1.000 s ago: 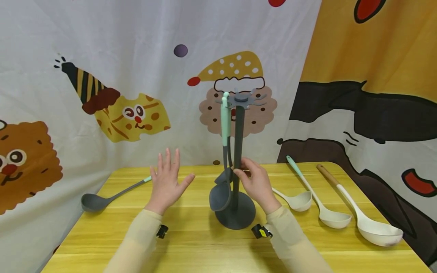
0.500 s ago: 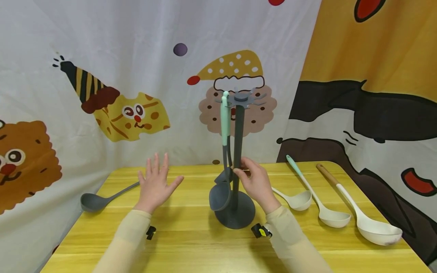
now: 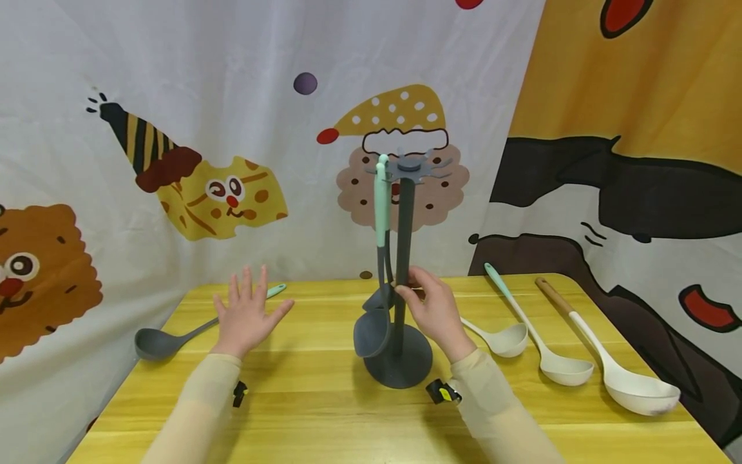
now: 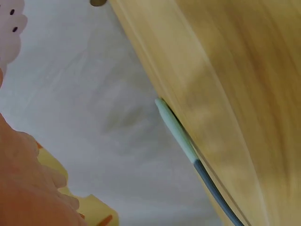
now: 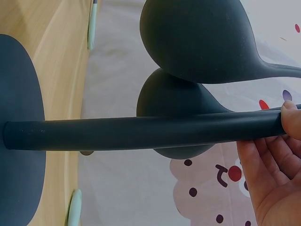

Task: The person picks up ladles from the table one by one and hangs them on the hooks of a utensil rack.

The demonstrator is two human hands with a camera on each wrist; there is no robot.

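In the head view a dark grey rotating-top utensil stand rises from a round base. Two grey ladles with mint handles, one with its bowl in front, hang from its left side. My right hand pinches the stand's post between thumb and fingers; the right wrist view shows that grip on the post. My left hand, fingers straight and spread, is over the middle of another grey ladle lying on the table at left. That ladle's mint handle appears in the left wrist view; the hand holds nothing.
On the right of the wooden table lie a small white ladle, a white ladle with a mint handle and a larger white ladle with a wooden handle. A printed curtain hangs behind the table.
My left hand has moved left, away from the stand and across the lying ladle, uncovering its mint handle end. The right hand keeps its grip on the post.
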